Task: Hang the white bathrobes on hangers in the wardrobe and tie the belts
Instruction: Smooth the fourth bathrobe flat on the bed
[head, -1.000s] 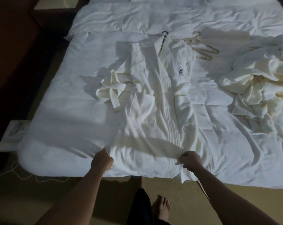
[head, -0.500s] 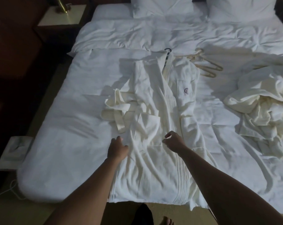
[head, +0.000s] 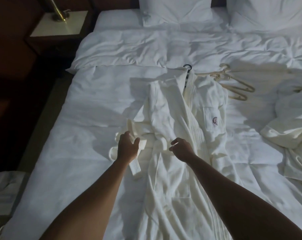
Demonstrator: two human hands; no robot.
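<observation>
Leftmost, nightstand beside bed. Left hand over bunched belt, fingers spread, gripping nothing. White bathrobe flat mid-bed, hanger hook at collar. Right hand above robe front, fingers curled; contact unclear. Spare hangers, second crumpled bathrobe rightward.

Bathrobe matt ribbed cloth; bed cover smooth cotton; hangers perhaps plastic.
</observation>
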